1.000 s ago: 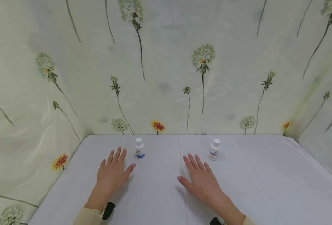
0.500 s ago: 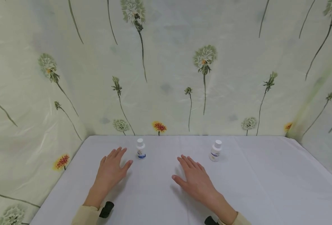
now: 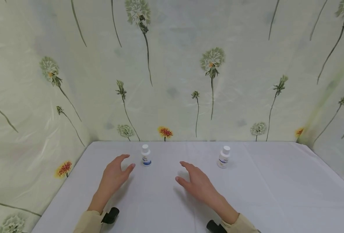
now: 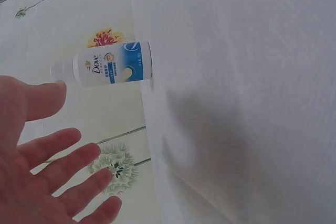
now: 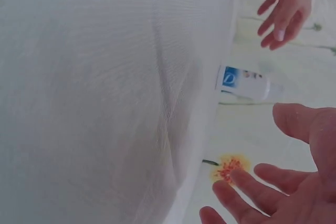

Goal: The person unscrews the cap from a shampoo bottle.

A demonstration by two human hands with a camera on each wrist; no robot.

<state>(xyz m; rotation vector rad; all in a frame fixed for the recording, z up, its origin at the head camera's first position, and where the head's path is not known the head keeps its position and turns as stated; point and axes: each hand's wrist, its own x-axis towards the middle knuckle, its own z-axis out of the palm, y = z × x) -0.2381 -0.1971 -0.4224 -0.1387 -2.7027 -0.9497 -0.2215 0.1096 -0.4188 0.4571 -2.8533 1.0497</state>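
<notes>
Two small white bottles with white caps stand upright near the table's far edge. The left bottle [image 3: 146,158] has a blue band, and "Dove" is readable on its label in the left wrist view, where the bottle [image 4: 113,64] lies sideways. Just left of it is my left hand [image 3: 113,174], thumb apart from the fingers, touching nothing. Between the bottles, nearer to me, my right hand [image 3: 199,184] hovers over the cloth with thumb spread and holds nothing. The right bottle [image 3: 223,158] is beyond it to the right. From the right wrist, one bottle [image 5: 244,83] and the left hand [image 5: 290,11] show.
A white cloth [image 3: 277,187] covers the table, with faint creases. Behind and at the sides hangs a pale curtain [image 3: 172,64] printed with dandelions and orange flowers. Dark wrist devices [image 3: 110,216] sit under both sleeves.
The right hand has shifted a little left, away from the right bottle. Both hands have turned so their palms face inward more. The bottles stay in place on the cloth.
</notes>
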